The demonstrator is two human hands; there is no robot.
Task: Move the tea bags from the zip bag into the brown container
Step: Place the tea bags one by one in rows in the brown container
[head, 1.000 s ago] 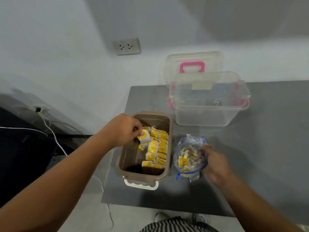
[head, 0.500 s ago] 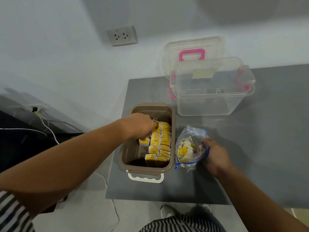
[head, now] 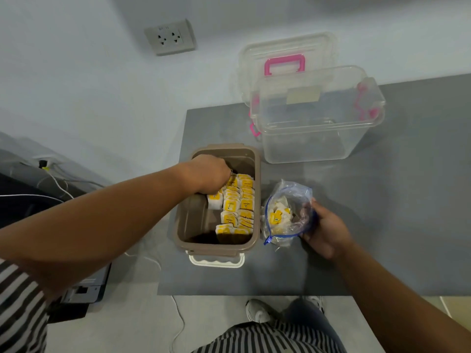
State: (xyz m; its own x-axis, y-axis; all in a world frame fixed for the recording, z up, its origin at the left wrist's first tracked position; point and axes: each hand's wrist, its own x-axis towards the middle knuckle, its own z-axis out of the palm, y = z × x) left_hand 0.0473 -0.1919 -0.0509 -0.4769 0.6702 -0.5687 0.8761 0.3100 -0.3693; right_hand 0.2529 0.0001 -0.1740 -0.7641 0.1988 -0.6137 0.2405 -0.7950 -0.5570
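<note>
Grey table (head: 382, 225). On it, brown container (head: 184, 225), lid off, right half packed with upright rows of tea bags (head: 239, 202), left half showing bare floor. Just beside it on the right, zip bag (head: 295, 197), mouth open, a loose few remaining inside. Right hand (head: 323, 230) curled round the bag's far side, propping it up. Left hand (head: 209, 174) down in the container, fingers curled among the rows, tips hidden; pinching or only pressing, cannot tell. Judged light, soft, paper-thin, easily torn. Best pinched gently by the yellow tag (head: 246, 204) or the top edge.
</note>
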